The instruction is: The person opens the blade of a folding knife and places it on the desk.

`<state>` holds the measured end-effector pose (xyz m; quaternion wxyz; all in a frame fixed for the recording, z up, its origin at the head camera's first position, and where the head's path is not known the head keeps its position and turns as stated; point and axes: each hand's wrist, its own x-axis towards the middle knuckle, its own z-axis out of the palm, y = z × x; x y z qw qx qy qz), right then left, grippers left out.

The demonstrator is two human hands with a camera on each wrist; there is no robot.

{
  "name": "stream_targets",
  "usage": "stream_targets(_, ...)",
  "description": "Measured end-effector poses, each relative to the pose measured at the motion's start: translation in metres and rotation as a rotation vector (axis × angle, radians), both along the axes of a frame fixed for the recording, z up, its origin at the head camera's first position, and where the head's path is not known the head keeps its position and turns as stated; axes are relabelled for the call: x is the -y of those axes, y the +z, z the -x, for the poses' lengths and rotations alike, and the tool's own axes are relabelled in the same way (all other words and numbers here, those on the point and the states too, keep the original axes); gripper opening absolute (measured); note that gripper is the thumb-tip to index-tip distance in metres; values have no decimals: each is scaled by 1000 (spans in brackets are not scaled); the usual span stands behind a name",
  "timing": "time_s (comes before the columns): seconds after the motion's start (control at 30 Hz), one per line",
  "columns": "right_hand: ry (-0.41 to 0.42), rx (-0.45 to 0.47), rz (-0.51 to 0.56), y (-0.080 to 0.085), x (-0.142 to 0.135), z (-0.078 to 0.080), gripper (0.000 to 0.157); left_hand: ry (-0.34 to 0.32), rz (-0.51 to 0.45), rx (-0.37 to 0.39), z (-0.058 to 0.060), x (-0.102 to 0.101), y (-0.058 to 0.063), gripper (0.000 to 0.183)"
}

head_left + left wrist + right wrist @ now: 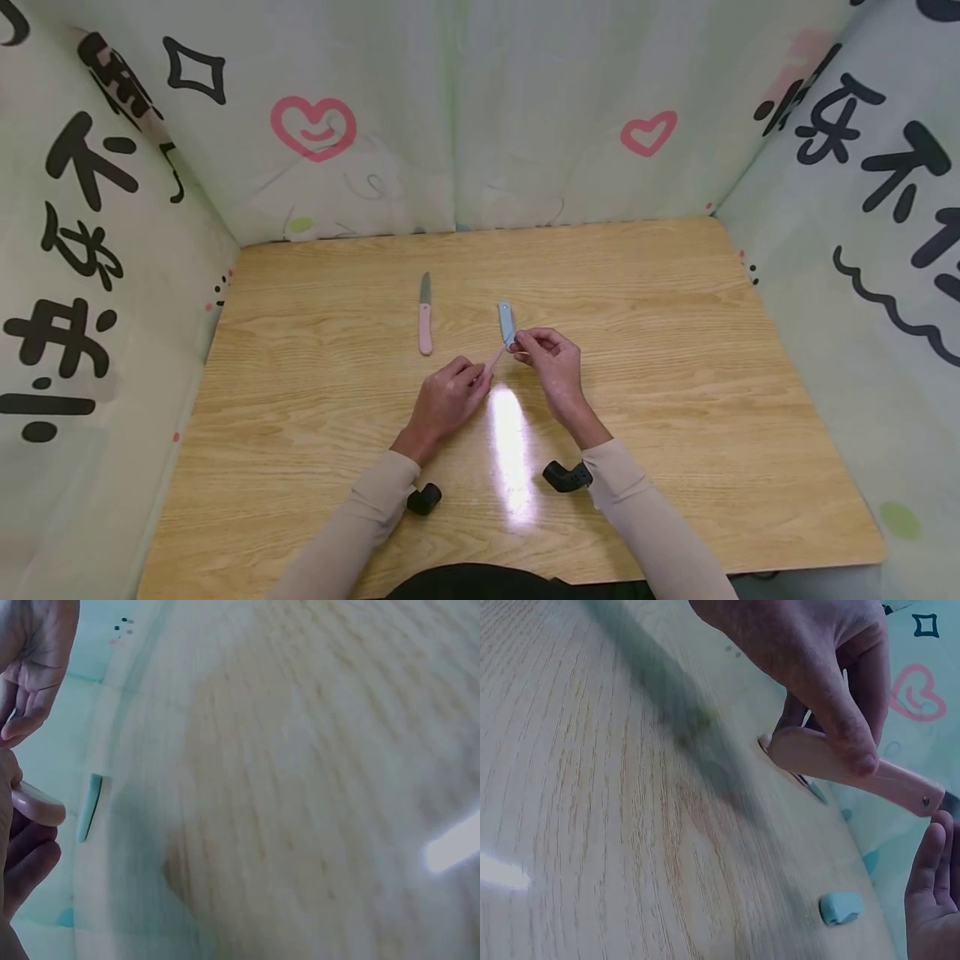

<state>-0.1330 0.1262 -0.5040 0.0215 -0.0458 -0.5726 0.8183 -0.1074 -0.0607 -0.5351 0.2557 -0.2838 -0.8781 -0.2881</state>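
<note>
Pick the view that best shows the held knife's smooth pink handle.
Right wrist: the smooth pink handle is largest there, its round rivet visible, though the left hand covers part. Head: a small, thin pink strip, partly hidden by that hand. Left wrist: just the rounded end, near the frame's left edge.

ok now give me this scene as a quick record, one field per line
left hand: grips a pink handle
right hand: at the blade of that handle, grip unclear
lying to the left: pink-handled knife, blade out, tip away from the person
lying beyond the hands: light blue object
surface: wood-grain table
backdrop: pale, two pink hearts
</note>
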Motion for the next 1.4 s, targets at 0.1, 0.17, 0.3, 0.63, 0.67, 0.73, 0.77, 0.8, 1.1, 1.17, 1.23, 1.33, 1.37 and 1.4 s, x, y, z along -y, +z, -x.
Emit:
stream_targets(0.1, 0, 12, -8, 0, 0, -1, 15, 19, -75, 65, 3, 0, 1, 13)
stream_targets(0.17, 0, 28, -15, 0, -1, -1, 12, 41, -124, 125, 5, 0, 2, 13)
stream_targets(0.3, 6, 70, -37, -2, -3, -2, 7, 115, -211, 297, 10, -2, 3, 17)
stream_targets(0.63, 64, 117, -109, -6, -11, -5, 10, 232, -254, 489, 29, -6, 9, 23)
stream_targets(0.67, 68, 122, -111, -6, -12, -5, 10, 231, -245, 493, 32, -6, 9, 23)
stream_targets(0.73, 72, 130, -113, -6, -14, -6, 10, 233, -237, 507, 37, -8, 11, 22)
stream_targets(0.77, 72, 132, -115, -6, -14, -7, 10, 237, -236, 513, 40, -8, 12, 22)
stream_targets(0.8, 73, 134, -114, -6, -14, -7, 10, 246, -231, 516, 42, -9, 12, 23)
stream_targets(1.1, 76, 143, -153, -6, -17, -7, 8, 338, -196, 620, 60, -18, 13, 25)
stream_targets(1.17, 79, 143, -164, -5, -18, -7, 9, 355, -193, 649, 61, -18, 13, 24)
stream_targets(1.23, 84, 143, -170, -5, -18, -7, 9, 373, -187, 672, 62, -18, 12, 24)
stream_targets(1.33, 88, 142, -171, -5, -19, -7, 9, 385, -177, 695, 64, -18, 11, 24)
stream_targets(1.37, 90, 143, -172, -5, -20, -7, 10, 386, -176, 701, 65, -18, 11, 24)
stream_targets(1.4, 93, 144, -172, -5, -20, -8, 10, 388, -172, 706, 65, -18, 10, 25)
